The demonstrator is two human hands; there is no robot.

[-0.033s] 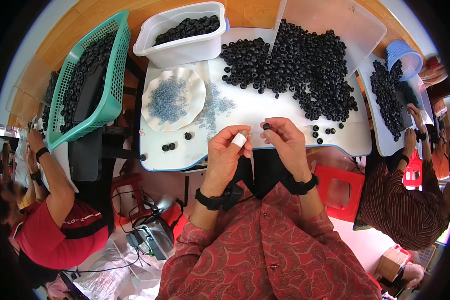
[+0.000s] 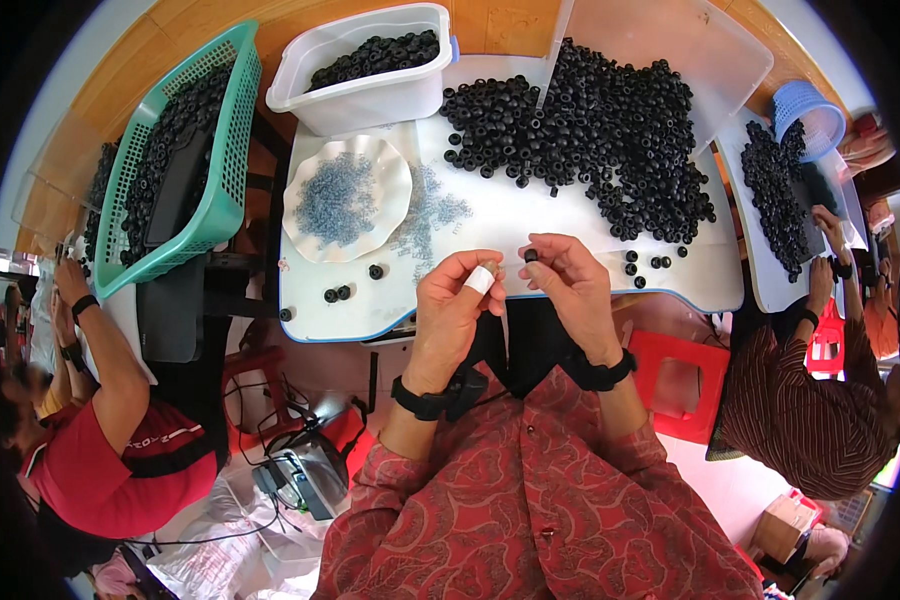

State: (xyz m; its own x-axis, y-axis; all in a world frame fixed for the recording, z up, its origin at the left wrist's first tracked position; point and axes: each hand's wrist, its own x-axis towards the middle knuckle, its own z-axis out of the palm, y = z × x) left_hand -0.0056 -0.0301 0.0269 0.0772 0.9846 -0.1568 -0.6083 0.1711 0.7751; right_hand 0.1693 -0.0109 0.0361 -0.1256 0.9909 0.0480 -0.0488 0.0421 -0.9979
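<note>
A: Hands?
B: Apart, narrow gap. Right hand (image 2: 575, 290) has thumb and fingertips clamped on a black ring-shaped piece (image 2: 531, 255), to the right of the scalloped white plate (image 2: 368, 246) and nearer the wearer.
A: Left?
B: Left hand (image 2: 446, 302) is curled, fingertips close, white wrap (image 2: 478, 280) on one digit. Can't tell if it grips anything. It sits between plate and right hand.
A: Plate contents?
B: Pile of tiny bluish translucent parts (image 2: 335, 200), exact shape too small to read. Spill of the same (image 2: 430, 212) just right of plate.
A: Other black stuff?
B: Few loose rings (image 2: 343, 292) on plate's near side. Big heap (image 2: 620, 130) well right. Filled white tub (image 2: 390, 102) just behind plate, green lattice basket (image 2: 234, 165) left.
</note>
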